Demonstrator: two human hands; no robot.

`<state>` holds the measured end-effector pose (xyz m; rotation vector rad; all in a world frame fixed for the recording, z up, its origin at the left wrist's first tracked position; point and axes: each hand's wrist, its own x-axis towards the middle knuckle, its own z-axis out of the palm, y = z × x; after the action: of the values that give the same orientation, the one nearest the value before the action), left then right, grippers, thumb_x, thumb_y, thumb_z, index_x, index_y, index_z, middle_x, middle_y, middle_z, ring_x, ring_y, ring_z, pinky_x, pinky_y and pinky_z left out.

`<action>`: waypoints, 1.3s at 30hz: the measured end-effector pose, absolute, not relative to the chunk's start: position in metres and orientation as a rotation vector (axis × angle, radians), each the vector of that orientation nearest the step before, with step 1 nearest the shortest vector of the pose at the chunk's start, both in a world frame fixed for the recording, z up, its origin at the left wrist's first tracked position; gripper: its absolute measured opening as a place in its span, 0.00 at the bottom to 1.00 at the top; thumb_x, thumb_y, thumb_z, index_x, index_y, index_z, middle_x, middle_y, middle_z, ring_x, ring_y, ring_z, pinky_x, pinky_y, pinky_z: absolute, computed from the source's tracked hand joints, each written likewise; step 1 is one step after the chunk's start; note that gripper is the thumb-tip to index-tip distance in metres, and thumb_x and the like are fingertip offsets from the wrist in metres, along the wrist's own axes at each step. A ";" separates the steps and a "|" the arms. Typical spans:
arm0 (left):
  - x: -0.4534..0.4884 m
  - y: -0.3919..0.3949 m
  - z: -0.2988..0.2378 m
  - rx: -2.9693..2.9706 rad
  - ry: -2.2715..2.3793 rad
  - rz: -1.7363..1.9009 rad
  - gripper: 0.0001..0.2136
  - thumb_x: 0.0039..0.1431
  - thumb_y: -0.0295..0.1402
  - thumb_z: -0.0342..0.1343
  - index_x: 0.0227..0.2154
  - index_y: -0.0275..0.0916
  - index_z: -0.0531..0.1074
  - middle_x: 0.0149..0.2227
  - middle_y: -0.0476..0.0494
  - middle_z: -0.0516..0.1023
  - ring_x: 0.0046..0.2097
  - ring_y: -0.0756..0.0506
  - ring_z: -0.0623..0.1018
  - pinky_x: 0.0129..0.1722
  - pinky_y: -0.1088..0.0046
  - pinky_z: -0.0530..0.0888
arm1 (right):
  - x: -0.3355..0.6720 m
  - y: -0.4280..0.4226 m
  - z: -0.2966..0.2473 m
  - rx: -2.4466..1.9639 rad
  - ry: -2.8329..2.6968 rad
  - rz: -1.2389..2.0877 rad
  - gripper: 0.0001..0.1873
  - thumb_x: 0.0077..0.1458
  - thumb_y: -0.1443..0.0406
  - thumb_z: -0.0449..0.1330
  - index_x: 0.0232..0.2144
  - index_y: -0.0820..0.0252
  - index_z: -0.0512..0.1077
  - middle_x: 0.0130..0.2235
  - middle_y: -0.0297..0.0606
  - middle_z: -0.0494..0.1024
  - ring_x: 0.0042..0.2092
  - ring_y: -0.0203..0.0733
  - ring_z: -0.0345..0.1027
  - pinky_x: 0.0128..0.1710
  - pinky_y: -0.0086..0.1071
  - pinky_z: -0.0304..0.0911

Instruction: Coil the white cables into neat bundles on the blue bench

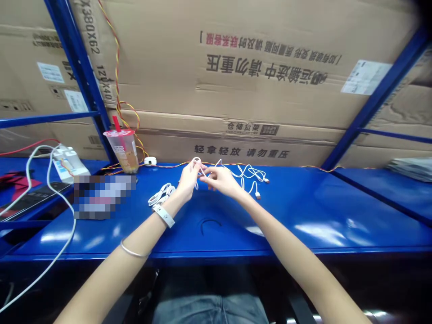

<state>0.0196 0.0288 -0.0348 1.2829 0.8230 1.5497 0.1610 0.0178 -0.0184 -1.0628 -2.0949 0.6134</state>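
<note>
Both hands meet above the blue shelf, toward its back edge. My left hand (189, 180) is closed around a looped white cable (196, 160), whose loop sticks up past the fingertips. Close beside it, my right hand (221, 180) pinches a stretch of the same cable. A coiled white cable (161, 194) lies on the shelf left of my left wrist. Behind and right of my right hand is a loose white cable (251, 171), and a USB plug (258, 195) rests near it. A thin black tie or wire (211, 220) lies curved in front of my hands.
A drink cup (123, 150) with a red straw stands at the back left, beside a blurred-out flat object (103, 198). Farther left is a white power strip (69, 164). Large cardboard boxes (263, 99) wall the back. Blue posts (374, 96) flank the shelf (303, 216).
</note>
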 end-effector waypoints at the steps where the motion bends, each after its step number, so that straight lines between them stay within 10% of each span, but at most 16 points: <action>1: 0.018 0.030 -0.032 1.196 0.781 1.580 0.14 0.60 0.44 0.54 0.28 0.38 0.66 0.29 0.47 0.75 0.33 0.49 0.75 0.35 0.72 0.72 | 0.165 0.020 -0.017 -1.071 -2.101 0.617 0.11 0.53 0.59 0.61 0.32 0.63 0.75 0.22 0.34 0.76 0.23 0.36 0.69 0.27 0.27 0.62; 8: -0.005 0.033 -0.014 0.772 0.535 1.704 0.14 0.64 0.42 0.51 0.27 0.39 0.61 0.21 0.54 0.69 0.27 0.51 0.75 0.42 0.65 0.76 | 0.216 0.049 -0.011 -1.083 -2.242 0.860 0.13 0.49 0.57 0.64 0.27 0.63 0.75 0.27 0.35 0.76 0.30 0.38 0.71 0.34 0.31 0.65; 16: -0.005 0.031 -0.008 0.864 0.514 1.713 0.16 0.60 0.44 0.55 0.26 0.40 0.59 0.18 0.58 0.57 0.19 0.56 0.61 0.22 0.80 0.65 | 0.249 0.050 -0.002 -1.083 -2.050 1.442 0.21 0.45 0.52 0.68 0.34 0.64 0.74 0.32 0.42 0.79 0.37 0.42 0.75 0.41 0.36 0.69; 32: 0.031 0.010 -0.036 1.681 0.763 1.038 0.17 0.58 0.47 0.55 0.39 0.36 0.71 0.33 0.43 0.77 0.31 0.49 0.73 0.21 0.78 0.61 | 0.182 0.028 -0.008 -0.996 -1.881 0.842 0.20 0.50 0.49 0.64 0.28 0.57 0.62 0.17 0.30 0.73 0.17 0.37 0.65 0.17 0.28 0.60; 39: 0.028 0.022 -0.042 1.435 0.877 1.257 0.14 0.58 0.43 0.56 0.36 0.36 0.70 0.34 0.41 0.77 0.36 0.47 0.77 0.19 0.81 0.63 | 0.181 0.027 -0.009 -1.138 -1.898 0.900 0.18 0.61 0.48 0.51 0.34 0.54 0.54 0.20 0.29 0.74 0.23 0.38 0.71 0.24 0.30 0.64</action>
<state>0.0285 0.0221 -0.0421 1.4352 0.8773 1.2566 0.1806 0.0267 -0.0090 -1.1383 -1.8982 0.8999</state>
